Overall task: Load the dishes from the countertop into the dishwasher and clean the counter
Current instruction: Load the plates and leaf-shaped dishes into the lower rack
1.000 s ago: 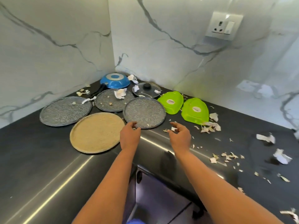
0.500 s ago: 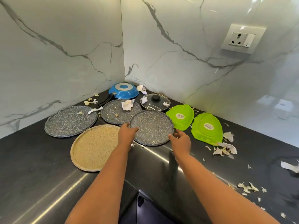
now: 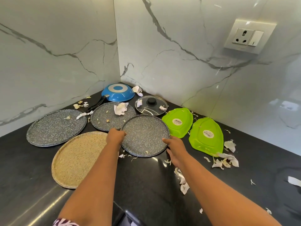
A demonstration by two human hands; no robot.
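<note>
Since the earlier frames, both hands have been moved forward onto the near speckled grey plate, which one second ago was only approached; its right edge now appears slightly raised off the black countertop, though this cannot be told for certain. The plate is located at the counter's centre, between the beige plate and the two inverted green dishes. Its left rim is gripped by the curled fingers of the left hand; its right rim is pinched by the right hand. A few crumbs are carried on the held plate. On the middle grey plate a crumpled paper scrap and crumbs are found; the far-left grey plate bears one crumb. Scraps rest on the glass lid. The blue pan is stood inverted in the corner.
</note>
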